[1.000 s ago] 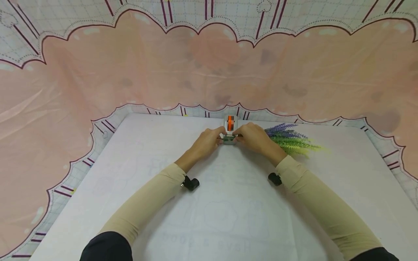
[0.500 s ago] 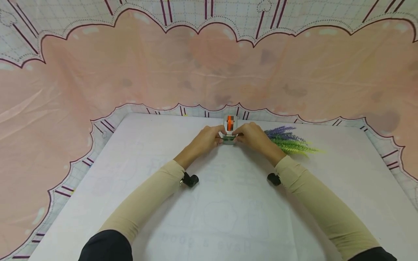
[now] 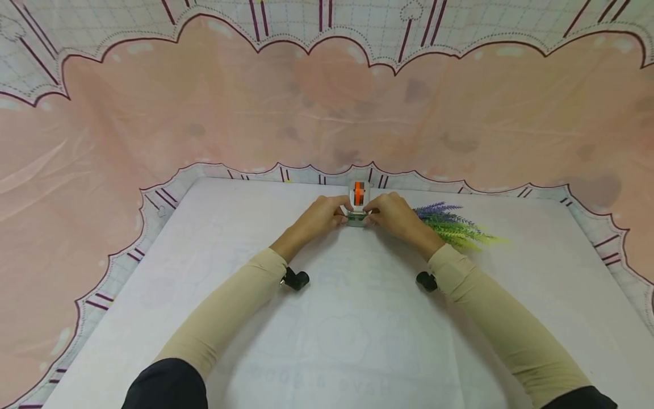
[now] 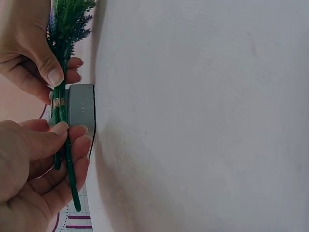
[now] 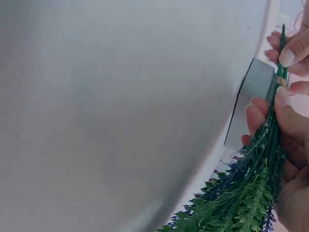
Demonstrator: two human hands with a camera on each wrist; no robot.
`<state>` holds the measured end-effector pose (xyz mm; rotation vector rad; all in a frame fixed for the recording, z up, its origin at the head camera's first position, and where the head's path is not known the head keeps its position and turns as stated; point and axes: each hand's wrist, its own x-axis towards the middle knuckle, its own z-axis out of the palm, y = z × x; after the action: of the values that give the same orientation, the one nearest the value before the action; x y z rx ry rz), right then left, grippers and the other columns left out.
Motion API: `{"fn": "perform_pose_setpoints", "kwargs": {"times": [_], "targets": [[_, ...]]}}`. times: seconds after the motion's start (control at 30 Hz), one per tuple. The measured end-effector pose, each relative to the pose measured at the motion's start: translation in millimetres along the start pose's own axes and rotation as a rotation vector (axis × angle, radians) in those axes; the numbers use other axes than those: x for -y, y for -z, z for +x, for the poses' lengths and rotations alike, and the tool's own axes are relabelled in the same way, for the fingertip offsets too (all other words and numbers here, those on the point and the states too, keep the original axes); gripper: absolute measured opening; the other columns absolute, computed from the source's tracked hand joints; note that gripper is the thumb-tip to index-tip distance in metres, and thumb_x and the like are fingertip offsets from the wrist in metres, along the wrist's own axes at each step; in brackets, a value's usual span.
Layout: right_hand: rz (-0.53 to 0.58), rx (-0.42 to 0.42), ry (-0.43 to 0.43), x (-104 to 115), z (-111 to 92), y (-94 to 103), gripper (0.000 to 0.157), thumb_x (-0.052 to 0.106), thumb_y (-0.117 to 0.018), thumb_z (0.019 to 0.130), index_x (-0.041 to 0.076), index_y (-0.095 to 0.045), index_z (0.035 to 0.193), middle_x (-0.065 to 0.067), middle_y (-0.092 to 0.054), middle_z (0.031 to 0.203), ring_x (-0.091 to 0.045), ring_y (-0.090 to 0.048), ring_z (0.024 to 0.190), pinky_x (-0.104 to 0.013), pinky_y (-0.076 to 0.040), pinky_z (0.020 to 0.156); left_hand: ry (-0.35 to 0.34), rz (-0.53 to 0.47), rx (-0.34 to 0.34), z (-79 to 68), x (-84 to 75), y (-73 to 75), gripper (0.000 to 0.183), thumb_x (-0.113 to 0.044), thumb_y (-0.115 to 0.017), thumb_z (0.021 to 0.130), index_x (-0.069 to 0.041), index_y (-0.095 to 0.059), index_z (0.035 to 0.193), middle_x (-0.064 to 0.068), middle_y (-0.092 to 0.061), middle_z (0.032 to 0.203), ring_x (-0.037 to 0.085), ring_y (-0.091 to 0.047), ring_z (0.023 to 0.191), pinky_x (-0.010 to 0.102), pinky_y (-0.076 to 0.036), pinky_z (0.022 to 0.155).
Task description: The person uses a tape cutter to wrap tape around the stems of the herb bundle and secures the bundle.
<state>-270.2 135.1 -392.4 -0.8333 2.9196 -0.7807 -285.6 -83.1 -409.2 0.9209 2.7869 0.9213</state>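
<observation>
A bunch of artificial lavender (image 3: 452, 224) with purple, green and yellow sprigs is held sideways by both hands at the table's far edge. My left hand (image 4: 34, 164) pinches the bare green stems (image 4: 72, 186) near their lower ends. My right hand (image 5: 292, 125) grips the stems just below the leafy part, thumb on top. Between the two hands a narrow brownish band (image 4: 59, 102) wraps the stems. Right behind the stems stands a grey tape dispenser (image 4: 82, 106) with an orange hub (image 3: 359, 193); the hands hide part of its sides.
A white tabletop (image 3: 337, 329) spreads in front of the arms. Behind it hangs a peach and white patterned cloth (image 3: 327, 113). Small black wrist cameras (image 3: 296, 279) sit below both cuffs.
Both hands stay at the dispenser with their grip on the stems. The lavender's flowering end has turned and dipped slightly toward the near side.
</observation>
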Motion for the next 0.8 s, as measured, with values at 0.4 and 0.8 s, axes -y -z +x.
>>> {"fn": "perform_pose_setpoints", "kwargs": {"times": [0.4,0.8], "targets": [[0.045,0.033,-0.018,-4.7,1.2,0.4,0.021,0.002,-0.069,0.095,0.0,-0.075,0.115,-0.01,-0.077,0.094,-0.017,-0.072,0.076,-0.035,-0.058,0.069,0.036,-0.017,0.034,0.5,-4.7,1.8,0.022,-0.001,-0.072,0.092,-0.009,-0.067,0.111,0.006,-0.076,0.087,0.015,-0.068,0.076,0.031,-0.054,0.072],[0.035,0.048,-0.044,-3.4,2.9,-1.5,0.02,0.01,-0.07,0.096,0.003,-0.076,0.114,-0.005,-0.075,0.086,-0.012,-0.067,0.071,-0.032,-0.054,0.066,0.04,-0.053,0.034,3.0,-2.1,2.3,0.02,0.001,-0.072,0.091,-0.008,-0.067,0.107,0.007,-0.077,0.086,0.017,-0.071,0.078,0.031,-0.053,0.073]]}}
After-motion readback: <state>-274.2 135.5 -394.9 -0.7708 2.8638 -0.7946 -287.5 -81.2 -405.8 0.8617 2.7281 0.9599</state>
